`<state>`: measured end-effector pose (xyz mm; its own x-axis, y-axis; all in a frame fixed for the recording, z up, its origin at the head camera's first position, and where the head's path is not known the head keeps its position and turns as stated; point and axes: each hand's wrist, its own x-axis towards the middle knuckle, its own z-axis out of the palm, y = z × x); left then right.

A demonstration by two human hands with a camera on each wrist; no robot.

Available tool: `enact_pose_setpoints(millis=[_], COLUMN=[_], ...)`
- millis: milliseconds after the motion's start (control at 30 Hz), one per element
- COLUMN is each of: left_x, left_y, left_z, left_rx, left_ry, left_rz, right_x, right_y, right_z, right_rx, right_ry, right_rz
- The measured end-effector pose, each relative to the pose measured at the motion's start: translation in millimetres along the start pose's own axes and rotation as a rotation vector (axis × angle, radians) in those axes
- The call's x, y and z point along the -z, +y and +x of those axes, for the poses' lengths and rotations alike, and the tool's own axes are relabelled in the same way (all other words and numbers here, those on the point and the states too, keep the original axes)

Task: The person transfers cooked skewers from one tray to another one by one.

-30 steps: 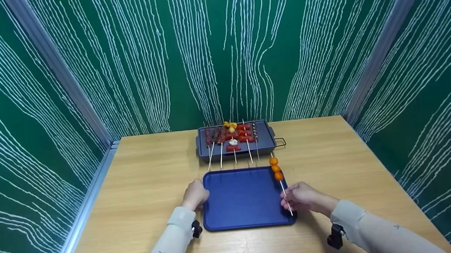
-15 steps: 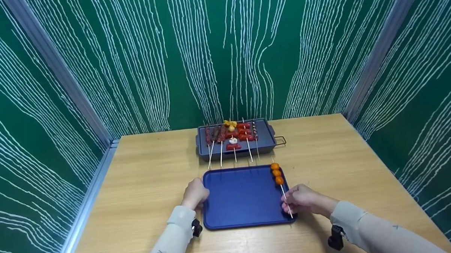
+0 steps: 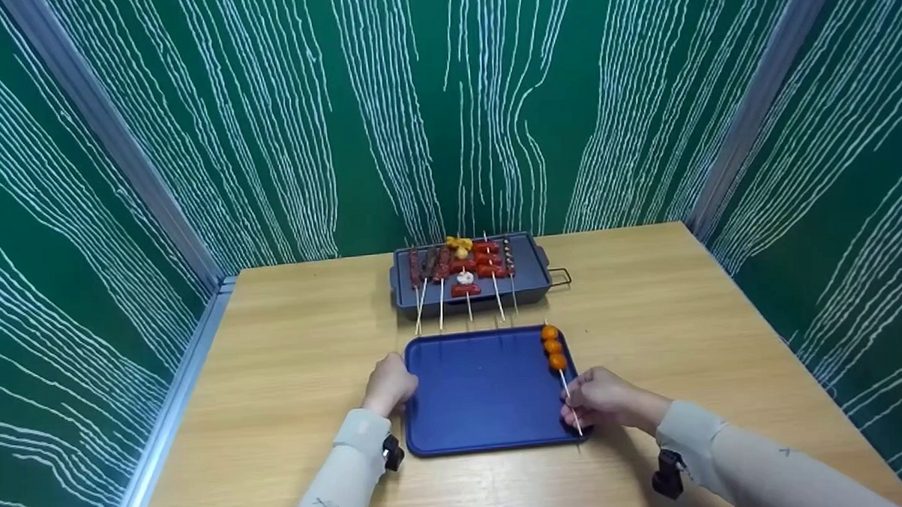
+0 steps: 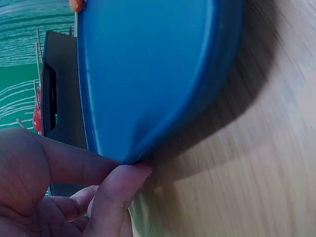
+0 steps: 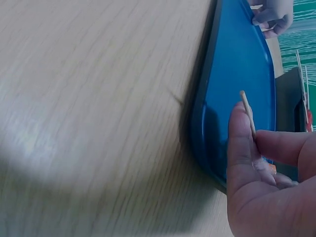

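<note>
A blue rectangular tray [image 3: 486,391] lies on the table in front of the person. The left hand [image 3: 389,385] pinches the tray's left rim between thumb and fingers, which shows closely in the left wrist view. Over the tray's right side is a skewer of orange balls [image 3: 552,347], its balls toward the far right corner. The right hand [image 3: 597,398] pinches the lower part of its stick; in the right wrist view the stick's end [image 5: 248,111] sticks out between thumb and finger.
Behind the tray stands a dark grill [image 3: 528,273] with a wire handle [image 3: 561,277] on its right. Several skewers of meat and sausage [image 3: 489,260] lie on it, sticks pointing toward the tray. Green walls with white lines enclose the wooden table [image 3: 296,326].
The orange-ball skewer has come down slightly toward the tray's right edge, mostly in the first half second. The left hand keeps its hold on the rim.
</note>
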<state>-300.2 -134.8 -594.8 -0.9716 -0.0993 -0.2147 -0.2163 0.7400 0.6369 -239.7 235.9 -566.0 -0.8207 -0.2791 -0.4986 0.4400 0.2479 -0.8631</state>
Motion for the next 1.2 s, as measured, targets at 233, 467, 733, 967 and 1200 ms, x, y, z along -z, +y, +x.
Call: enact_pose_setpoints(millis=[233, 467, 733, 967, 1200], left_x=[-3.7, 3.1, 7.2, 6.5, 3.8], left_y=[-6.1, 1.2, 12.3, 11.1, 2.7], left_z=[8.7, -0.2, -14.3, -13.0, -8.5], left_rx=[0.008, -0.023, 0.014, 0.022, -0.014], left_ry=[0.007, 0.01, 0.018, 0.0, 0.002], left_rz=[-0.016, -0.004, 0.014, -0.004, -0.004], right_x=[-5, -10, -16, -14, -11], right_y=[1, -2, -7, -8, -5], right_z=[3.7, 3.8, 2.8, 5.8, 8.4], right_rx=[-0.016, -0.004, 0.031, 0.038, 0.051], right_ry=[0.081, 0.157, 0.281, 0.325, 0.33], right_rz=[-0.017, -0.119, -0.344, -0.502, -0.583])
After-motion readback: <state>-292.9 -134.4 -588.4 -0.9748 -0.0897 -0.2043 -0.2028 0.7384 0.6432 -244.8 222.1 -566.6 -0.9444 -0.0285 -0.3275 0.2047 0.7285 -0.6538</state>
